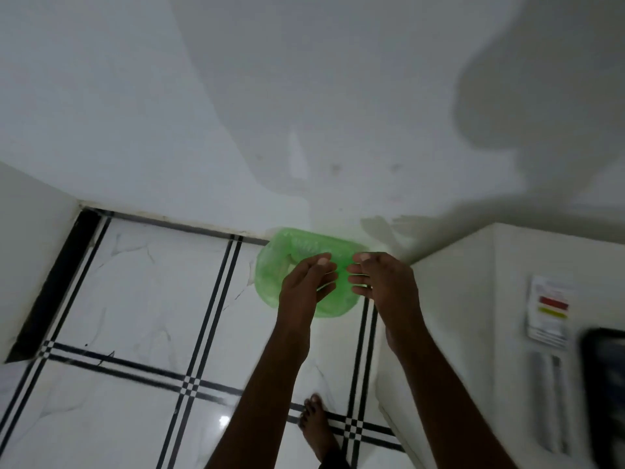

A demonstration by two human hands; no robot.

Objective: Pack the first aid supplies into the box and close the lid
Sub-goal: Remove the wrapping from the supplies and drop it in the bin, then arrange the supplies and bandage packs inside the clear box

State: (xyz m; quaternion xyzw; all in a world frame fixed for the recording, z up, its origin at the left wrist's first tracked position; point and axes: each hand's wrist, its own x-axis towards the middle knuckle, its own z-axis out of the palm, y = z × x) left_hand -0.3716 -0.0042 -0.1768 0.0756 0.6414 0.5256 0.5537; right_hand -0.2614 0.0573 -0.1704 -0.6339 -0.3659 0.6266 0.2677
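My left hand [304,282] and my right hand [382,282] hover side by side above a green plastic-lined bin [270,269] that stands on the floor against the wall. The fingers of both hands are spread and I see nothing held in them. To the right, a white surface [473,299] carries a white packet with red and yellow bands [551,306], two long grey strips [548,397] and a blurred dark object [605,384] at the frame edge. No box shows in this view.
The floor [152,299] is white marble tile with black double lines. A white wall [236,113] rises behind the bin. My bare foot [316,424] stands beside the white surface's corner. Another white edge juts in at the far left [30,248].
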